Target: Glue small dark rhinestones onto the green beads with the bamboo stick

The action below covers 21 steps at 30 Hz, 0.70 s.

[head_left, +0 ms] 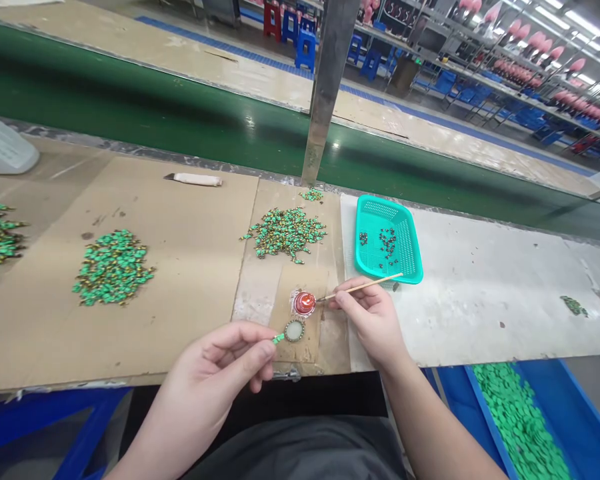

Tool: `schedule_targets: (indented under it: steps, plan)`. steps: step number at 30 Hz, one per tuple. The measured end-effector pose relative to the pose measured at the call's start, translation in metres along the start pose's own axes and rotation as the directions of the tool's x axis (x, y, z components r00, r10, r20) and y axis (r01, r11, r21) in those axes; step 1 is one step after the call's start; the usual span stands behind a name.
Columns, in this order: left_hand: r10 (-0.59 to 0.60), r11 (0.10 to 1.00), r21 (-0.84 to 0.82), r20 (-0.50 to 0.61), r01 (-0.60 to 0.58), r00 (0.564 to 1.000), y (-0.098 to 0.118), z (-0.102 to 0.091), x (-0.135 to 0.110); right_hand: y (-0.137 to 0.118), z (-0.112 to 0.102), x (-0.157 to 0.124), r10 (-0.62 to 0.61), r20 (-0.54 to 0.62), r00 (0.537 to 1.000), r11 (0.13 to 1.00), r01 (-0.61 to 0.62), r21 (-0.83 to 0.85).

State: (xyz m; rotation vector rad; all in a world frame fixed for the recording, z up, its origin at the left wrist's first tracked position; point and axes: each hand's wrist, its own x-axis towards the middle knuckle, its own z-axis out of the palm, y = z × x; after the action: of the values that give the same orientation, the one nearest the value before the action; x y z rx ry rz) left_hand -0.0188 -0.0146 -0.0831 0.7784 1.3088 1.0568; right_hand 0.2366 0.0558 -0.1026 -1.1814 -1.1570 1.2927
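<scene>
The left hand [220, 380] hides one end of the small green piece [279, 339] at its fingertips.

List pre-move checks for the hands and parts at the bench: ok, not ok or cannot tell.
1. Left hand pinching the green piece: ok.
2. Right hand gripping the wooden stick: ok.
3. Stick tip in contact with the red-filled dish: cannot tell.
4. Green piece held apart from the round beaded disc: ok.
5. Teal plastic basket upright on the bench, with dark pieces inside: ok.
</scene>
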Motion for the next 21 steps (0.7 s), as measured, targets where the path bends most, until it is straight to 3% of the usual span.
schedule_targets:
  steps: [9, 14, 18, 21]
  plan:
    - [0.031, 0.999, -0.009, 0.037, -0.031, 0.999, -0.004, -0.005, -0.001, 0.0, -0.001, 0.0, 0.004, 0.014, 1.0, 1.0, -0.005, 0.03]
    - [-0.005, 0.994, -0.108, 0.006, 0.006, 1.0, 0.004, 0.006, -0.001, -0.021, 0.0, -0.012, -0.049, 0.015, 0.999, 0.996, 0.048, 0.08]
    - [-0.062, 0.957, -0.274, 0.133, 0.097, 0.989, 0.012, 0.022, -0.004, -0.048, 0.005, -0.033, -0.109, 0.072, 0.991, 0.986, 0.099, 0.137]
    - [-0.04, 0.915, -0.378, 0.256, 0.138, 0.966, 0.015, 0.029, -0.008, -0.066, 0.009, -0.048, -0.132, 0.127, 0.983, 0.98, 0.11, 0.166]
